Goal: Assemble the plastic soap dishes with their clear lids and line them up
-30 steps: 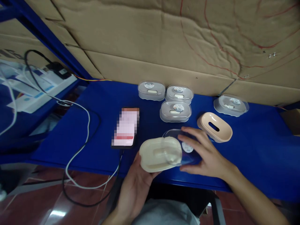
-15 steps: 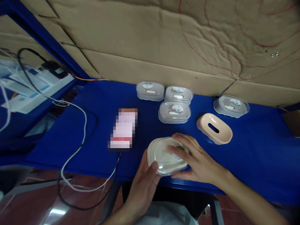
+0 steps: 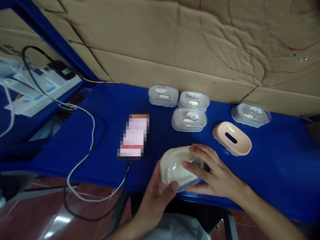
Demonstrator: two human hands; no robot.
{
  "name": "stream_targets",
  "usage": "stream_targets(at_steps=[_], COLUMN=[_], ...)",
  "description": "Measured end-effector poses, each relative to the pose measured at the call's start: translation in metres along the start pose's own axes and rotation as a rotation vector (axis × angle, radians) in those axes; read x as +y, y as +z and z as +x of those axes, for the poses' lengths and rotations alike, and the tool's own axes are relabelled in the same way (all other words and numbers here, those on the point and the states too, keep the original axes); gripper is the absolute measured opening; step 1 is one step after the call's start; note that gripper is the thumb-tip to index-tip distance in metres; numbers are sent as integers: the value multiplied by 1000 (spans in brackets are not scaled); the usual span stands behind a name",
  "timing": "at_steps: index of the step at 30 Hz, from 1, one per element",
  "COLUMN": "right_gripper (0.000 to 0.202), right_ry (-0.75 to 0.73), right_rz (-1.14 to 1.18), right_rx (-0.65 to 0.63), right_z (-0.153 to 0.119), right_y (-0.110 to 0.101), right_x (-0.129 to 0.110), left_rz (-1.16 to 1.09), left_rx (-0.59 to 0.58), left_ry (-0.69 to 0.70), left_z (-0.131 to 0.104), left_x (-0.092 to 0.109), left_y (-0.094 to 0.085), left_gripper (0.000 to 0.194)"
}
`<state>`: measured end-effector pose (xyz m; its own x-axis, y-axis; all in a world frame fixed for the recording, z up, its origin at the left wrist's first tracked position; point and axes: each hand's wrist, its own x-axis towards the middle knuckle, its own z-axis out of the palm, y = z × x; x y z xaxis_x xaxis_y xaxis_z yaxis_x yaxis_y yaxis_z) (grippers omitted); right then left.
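Observation:
A cream oval dish with a clear cover [image 3: 175,166] is held between both hands above the front edge of the blue table [image 3: 280,173]. My left hand [image 3: 156,196] grips its left end, thumb on the near rim. My right hand [image 3: 215,173] wraps round the right end, fingers over the top and partly hiding a round sticker. A peach oval dish [image 3: 241,141] with a slot in its middle lies to the right. Behind are clear-covered grey oval boxes with round labels: a left one [image 3: 163,100], a middle one [image 3: 197,104], a nearer one [image 3: 181,124] and a right one [image 3: 246,116].
A phone with a blurred screen [image 3: 135,136] lies left of the hands, its cable [image 3: 127,170] running off the table's front edge. White and black cables loop at the left near a white power strip [image 3: 50,96]. A cardboard wall [image 3: 150,43] stands behind.
The cream dish has tilted slightly in my hands, and more of the clear cover shows along its near side. The whole view has shifted a little, moving the table items slightly right.

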<state>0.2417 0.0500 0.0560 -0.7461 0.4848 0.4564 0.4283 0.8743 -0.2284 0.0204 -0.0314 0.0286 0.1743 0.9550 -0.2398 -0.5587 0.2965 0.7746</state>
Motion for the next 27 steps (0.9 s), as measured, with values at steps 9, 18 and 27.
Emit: stream_targets(at_steps=[9, 18, 27], right_gripper=[59, 64, 68], right_ry=[-6, -45, -14], right_rz=[-5, -72, -86], right_rx=[21, 47, 46], right_z=[0, -3, 1], right_y=[4, 4, 5], right_x=[-1, 1, -1], left_rz=[-2, -256, -178], left_rx=[-6, -28, 2], left_ry=[-4, -168, -161], left_z=[-1, 6, 4], left_x=[-1, 15, 7], left_y=[0, 13, 12], left_gripper=[61, 58, 53])
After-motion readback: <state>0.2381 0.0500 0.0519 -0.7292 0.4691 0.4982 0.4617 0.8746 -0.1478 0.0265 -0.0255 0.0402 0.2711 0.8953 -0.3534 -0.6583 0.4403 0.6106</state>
